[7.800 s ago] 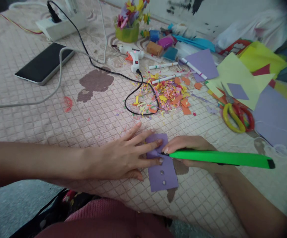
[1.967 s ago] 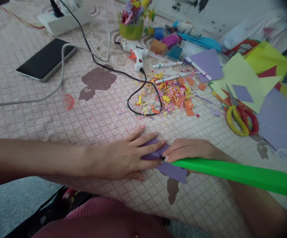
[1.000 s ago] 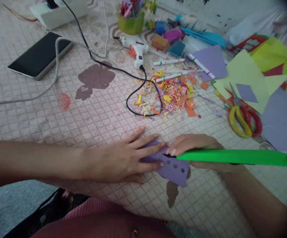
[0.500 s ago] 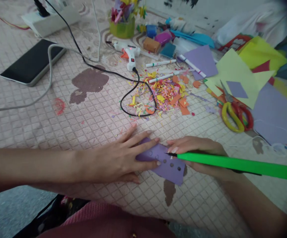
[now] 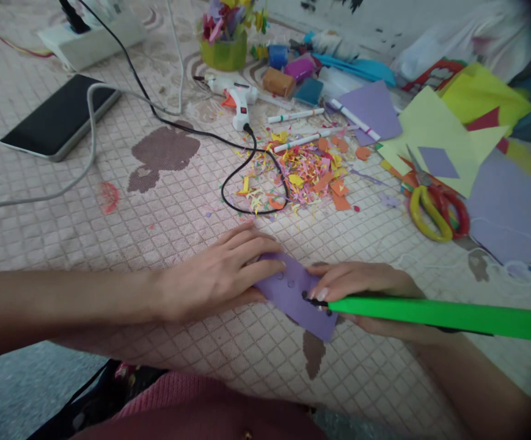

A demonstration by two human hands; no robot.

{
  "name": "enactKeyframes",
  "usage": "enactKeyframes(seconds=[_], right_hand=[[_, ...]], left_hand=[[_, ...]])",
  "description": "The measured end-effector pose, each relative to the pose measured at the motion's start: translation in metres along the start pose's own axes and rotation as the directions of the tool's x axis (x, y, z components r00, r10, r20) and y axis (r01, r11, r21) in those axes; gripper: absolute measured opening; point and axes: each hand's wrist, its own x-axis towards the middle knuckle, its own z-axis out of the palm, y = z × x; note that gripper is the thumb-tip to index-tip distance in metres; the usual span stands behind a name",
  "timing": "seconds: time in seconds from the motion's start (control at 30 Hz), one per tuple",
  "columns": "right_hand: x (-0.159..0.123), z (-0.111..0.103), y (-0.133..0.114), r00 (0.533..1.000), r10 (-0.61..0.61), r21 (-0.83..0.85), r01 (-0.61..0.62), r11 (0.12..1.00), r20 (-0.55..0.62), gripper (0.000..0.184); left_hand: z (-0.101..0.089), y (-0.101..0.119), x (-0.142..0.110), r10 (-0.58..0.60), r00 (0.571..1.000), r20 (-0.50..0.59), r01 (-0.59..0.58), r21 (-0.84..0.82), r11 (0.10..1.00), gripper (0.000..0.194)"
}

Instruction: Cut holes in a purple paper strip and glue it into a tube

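A small strip of purple paper (image 5: pixel 288 292) lies tilted near the table's front edge, with dark round holes on its right part and small ring outlines on its left part. My left hand (image 5: pixel 214 272) grips the strip's left end, its fingers over the top. From the right, my right hand (image 5: pixel 368 284) is closed around a long green hole punch (image 5: pixel 439 313). The black and silver tip of the punch sits over the row of holes. Right-hand fingertips touch the paper beside that tip. The punch's far end runs out of view.
A white glue gun (image 5: pixel 238 101) lies beyond colourful paper scraps (image 5: pixel 306 174), its black cord looping close by. Red-and-yellow scissors (image 5: pixel 437 211), coloured sheets (image 5: pixel 443 131) and markers (image 5: pixel 296 115) are to the right. A phone-like dark device (image 5: pixel 58 119) and power strip (image 5: pixel 91 40) are left.
My left hand's spread fingers have drawn together and back onto the strip's left end. The punch tip has shifted slightly toward me, down onto the row of holes.
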Motion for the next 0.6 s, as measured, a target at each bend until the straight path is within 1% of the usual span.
enactKeyframes(seconds=[0.13,0.2,0.3,0.4,0.47,0.53,0.6], right_hand=[[-0.001,0.001,-0.002,0.994,0.022,0.038,-0.026,0.999,0.105,0.019],[-0.002,0.000,-0.002,0.992,0.023,0.056,-0.031,0.998,0.125,0.020],[-0.002,-0.004,-0.004,0.998,0.035,0.013,-0.036,0.999,0.045,0.023],[-0.002,-0.006,-0.007,0.989,0.132,-0.077,-0.137,0.988,-0.066,0.024],[-0.002,-0.006,-0.007,0.972,0.196,-0.087,-0.208,0.974,-0.129,0.027],[-0.002,-0.005,-0.005,0.964,0.218,-0.066,-0.230,0.971,-0.151,0.031],[-0.002,-0.004,-0.002,0.970,0.208,-0.045,-0.215,0.976,-0.124,0.032]], left_hand=[[-0.001,-0.004,0.001,0.006,1.000,-0.013,-0.006,-0.007,1.000,0.028],[-0.002,-0.004,0.001,0.011,1.000,-0.016,-0.011,-0.011,1.000,0.027],[-0.004,-0.001,0.000,0.029,1.000,0.009,-0.029,-0.027,0.999,0.030],[-0.004,0.007,-0.003,0.030,0.998,0.047,-0.028,-0.050,0.998,0.030],[-0.002,0.012,-0.005,0.008,0.996,0.091,-0.005,-0.032,0.999,0.031],[0.000,0.017,-0.007,0.007,0.988,0.152,-0.007,-0.002,1.000,0.043],[0.002,0.020,-0.008,0.011,0.979,0.202,-0.015,0.018,1.000,0.055]])
